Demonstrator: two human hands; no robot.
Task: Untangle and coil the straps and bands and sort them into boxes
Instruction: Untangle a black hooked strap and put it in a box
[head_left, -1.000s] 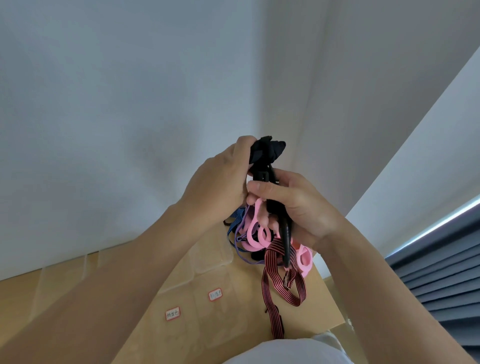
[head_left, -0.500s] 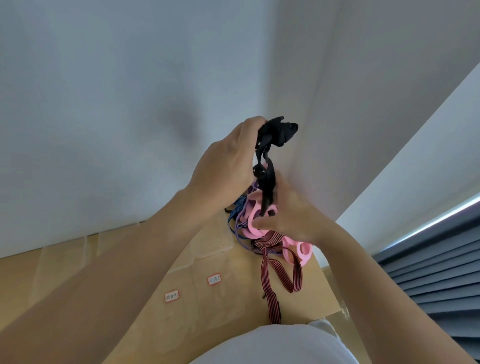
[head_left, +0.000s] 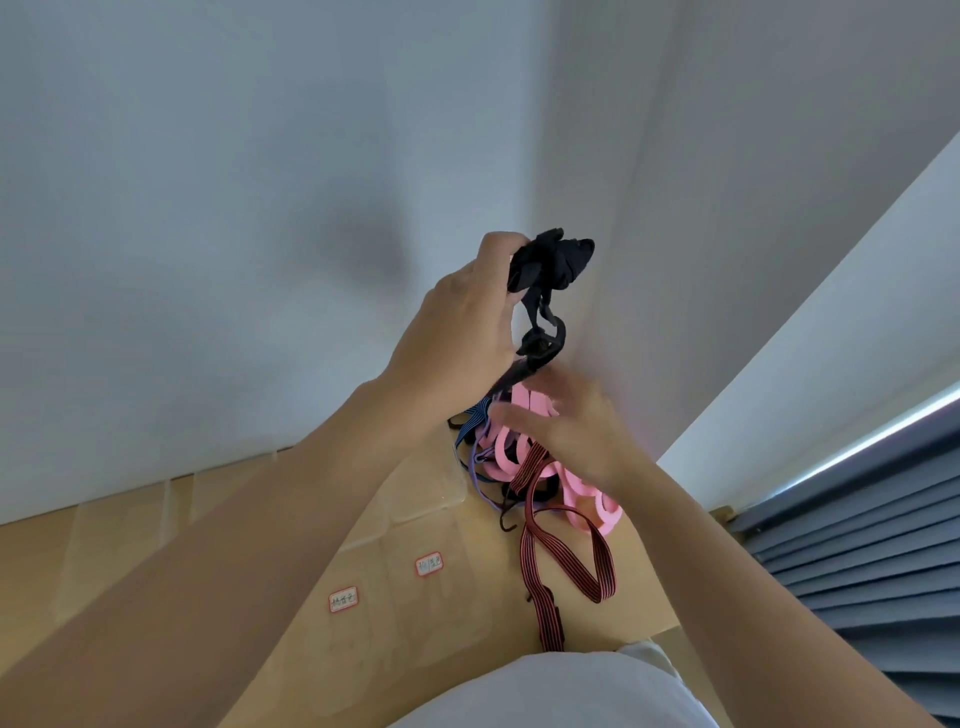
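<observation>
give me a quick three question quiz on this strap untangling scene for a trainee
1. True or false: the left hand grips the black strap bundle above the rest of the tangle.
2. The red-and-black striped strap hangs: a) above the black strap bundle b) down below the right hand c) looped round the left wrist
3. Fill in: ___ red-bordered labels show on the clear boxes.
Key: 1 true; 2 b; 3 two.
</observation>
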